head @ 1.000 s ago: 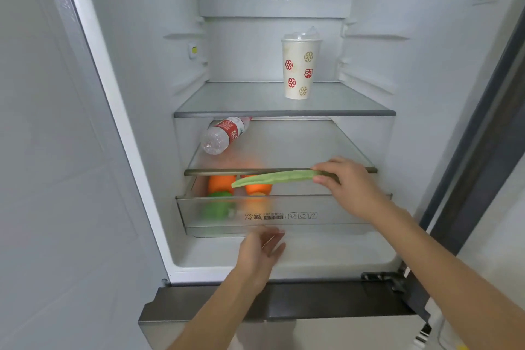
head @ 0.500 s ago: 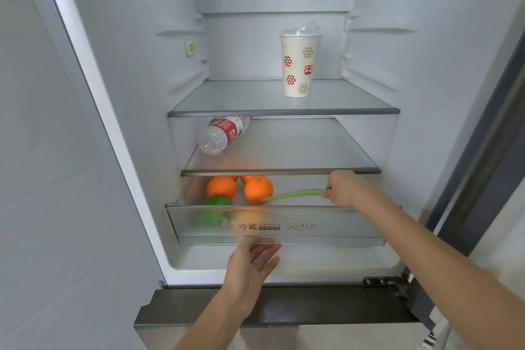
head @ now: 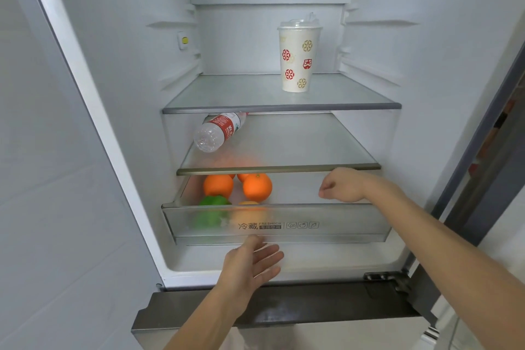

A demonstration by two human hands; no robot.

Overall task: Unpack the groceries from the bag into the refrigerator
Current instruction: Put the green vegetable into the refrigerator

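The refrigerator's clear crisper drawer (head: 335, 224) is pulled out. It holds oranges (head: 257, 187), a green fruit (head: 214, 202) and a yellowish fruit (head: 248, 204). My right hand (head: 342, 186) hovers over the drawer's right half with loosely curled fingers and nothing in it. The long green vegetable is out of sight. Just below the drawer's front, my left hand (head: 252, 261) is held palm up with straight fingers. I see no grocery bag.
A patterned paper cup (head: 298, 57) with a lid stands on the top glass shelf (head: 227, 96). A water bottle (head: 218, 131) lies on the middle shelf (head: 298, 145) at the left. The open door's edge (head: 468, 179) is at the right.
My right hand carried the long green vegetable down into the drawer and let it go; the vegetable is no longer visible. My left hand stayed under the drawer's front.
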